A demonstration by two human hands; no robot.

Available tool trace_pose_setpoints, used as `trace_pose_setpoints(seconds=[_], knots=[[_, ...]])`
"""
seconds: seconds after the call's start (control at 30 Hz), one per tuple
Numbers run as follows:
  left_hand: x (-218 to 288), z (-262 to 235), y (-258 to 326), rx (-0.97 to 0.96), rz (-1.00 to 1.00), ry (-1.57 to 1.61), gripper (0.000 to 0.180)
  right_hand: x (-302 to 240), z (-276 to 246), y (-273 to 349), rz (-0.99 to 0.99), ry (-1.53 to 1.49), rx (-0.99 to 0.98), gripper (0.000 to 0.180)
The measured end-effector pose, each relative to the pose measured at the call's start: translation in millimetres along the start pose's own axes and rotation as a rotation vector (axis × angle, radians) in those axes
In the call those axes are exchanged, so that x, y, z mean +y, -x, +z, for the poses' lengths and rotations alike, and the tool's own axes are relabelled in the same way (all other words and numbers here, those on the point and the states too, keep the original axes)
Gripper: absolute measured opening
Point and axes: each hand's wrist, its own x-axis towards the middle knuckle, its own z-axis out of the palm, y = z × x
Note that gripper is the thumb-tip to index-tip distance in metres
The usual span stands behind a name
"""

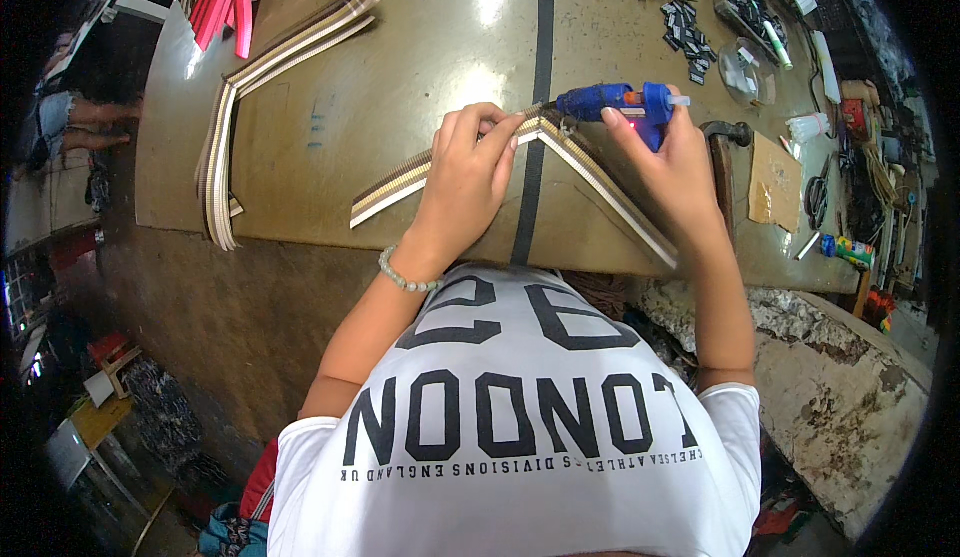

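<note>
The left hand [464, 172] and right hand [688, 162] are well apart, each clamped on something. The left forearm rises from 7 o'clock, a bead bracelet [400, 277] at its wrist; the hand leans toward 1 o'clock, palm down, its thumb and fingertips pinched on a striped strip [390, 191] just left of its bend. The right forearm rises from 5 o'clock. Its fingers, partly hidden, wrap the handle of a blue glue gun [597, 102], and the thumb lies along the gun's near side, pointing toward 11 o'clock. The nozzle points to 9 o'clock, its tip at the bend; whether it touches, I cannot tell.

The strip lies on the table [430, 47], its bend over a black band [545, 27] that runs from 12 to 6 o'clock. One limb slants to 8 o'clock, the other between 4 and 5.

Outward from the bend, folded strips [215, 172] lie at 9 o'clock, pink ribbons [240, 7] near 10, small black pieces [688, 42] at 2 with a filled tray [748, 7] beyond, a clamp [728, 134] at 3, and cardboard [775, 182] just past it.
</note>
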Motion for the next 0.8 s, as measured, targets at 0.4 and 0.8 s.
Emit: trace_pose_setpoints(seconds=[0.4,0.8], knots=[[-0.3,-0.3,0.5,-0.012,0.008,-0.017,0.025,-8.5,-1.4,31.4,0.057,0.059,-0.084,0.046],[-0.6,2.4,0.9,0.017,0.022,-0.030,0.025,5.3,-30.0,60.9,0.173,-0.176,-0.153,0.044]])
